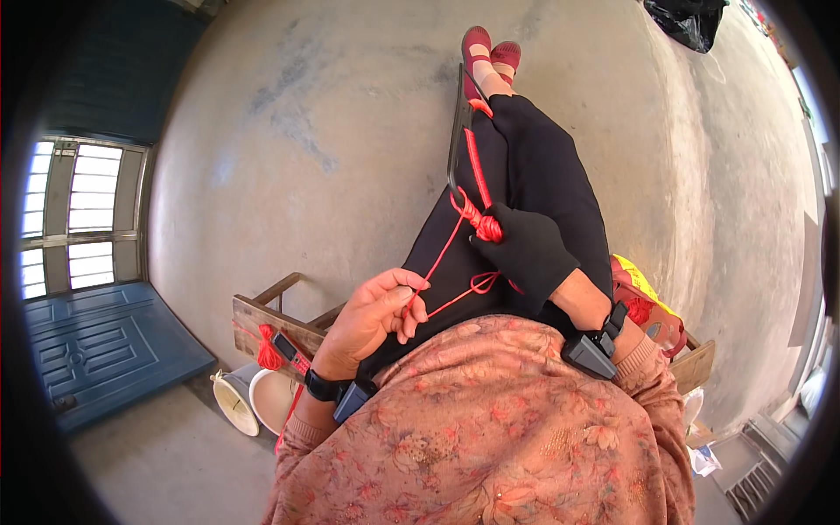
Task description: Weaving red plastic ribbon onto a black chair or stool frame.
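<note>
A thin red cord (445,248) is pinched between the thumb and fingers of my bare left hand (374,312). It runs taut up to the loops at the near end of a black rod-like frame (454,157), which lies along my legs. My right hand (530,252), in a black glove, is closed on a wound red cord bundle (487,229) just right of those loops. A thicker red braided cord (477,166) stretches from the bundle toward my ankles. Slack cord forms a small loop (483,282) below the glove. The gloved fingertips are partly hidden.
I sit on a wooden bench (306,337). To the left, it carries a small dark handset (285,346) and red cord (268,348); pale buckets (234,404) are beside it. A red-and-yellow bag (646,297) is at my right. A black plastic bag (688,22) lies far right.
</note>
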`<state>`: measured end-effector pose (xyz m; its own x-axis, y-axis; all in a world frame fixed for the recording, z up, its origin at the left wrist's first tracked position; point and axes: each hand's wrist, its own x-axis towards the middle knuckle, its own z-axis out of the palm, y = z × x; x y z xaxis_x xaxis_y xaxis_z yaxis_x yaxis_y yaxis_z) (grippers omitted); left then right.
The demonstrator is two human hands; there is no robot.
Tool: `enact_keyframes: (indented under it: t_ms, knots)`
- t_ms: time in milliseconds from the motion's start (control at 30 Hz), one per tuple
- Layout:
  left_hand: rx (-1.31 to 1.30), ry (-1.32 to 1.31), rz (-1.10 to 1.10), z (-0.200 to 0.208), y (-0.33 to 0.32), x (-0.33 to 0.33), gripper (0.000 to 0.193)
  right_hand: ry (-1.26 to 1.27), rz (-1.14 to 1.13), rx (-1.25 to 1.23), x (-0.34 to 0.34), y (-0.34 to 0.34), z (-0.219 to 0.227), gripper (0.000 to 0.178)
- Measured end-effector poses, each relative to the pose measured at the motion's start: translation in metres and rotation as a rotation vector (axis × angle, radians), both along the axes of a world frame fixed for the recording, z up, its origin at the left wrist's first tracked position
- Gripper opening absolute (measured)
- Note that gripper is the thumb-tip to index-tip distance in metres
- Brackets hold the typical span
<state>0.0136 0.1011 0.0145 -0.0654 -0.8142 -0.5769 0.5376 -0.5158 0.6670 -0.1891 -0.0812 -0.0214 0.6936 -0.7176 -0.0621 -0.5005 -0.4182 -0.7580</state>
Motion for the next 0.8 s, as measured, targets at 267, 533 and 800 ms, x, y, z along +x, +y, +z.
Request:
enact_keyframes:
  t_ms: [267, 533, 800]
  knots:
    - [0.034, -0.073, 0.092, -0.006, 0.008, 0.015, 0.019, -0.073, -0.030, -0.024, 0.013, -0.008, -0.001, 0.029]
    - [0.042, 0.035, -0.005, -0.003, 0.057, 0.015, 0.019, 0.032, 0.030, 0.003, 0.006, 0.000, -0.006, 0.040]
    - [-0.696, 0.291, 0.059, 0.030, -0.024, 0.025, 0.039, -0.561, -0.318, 0.616, -0.051, -0.063, 0.017, 0.041]
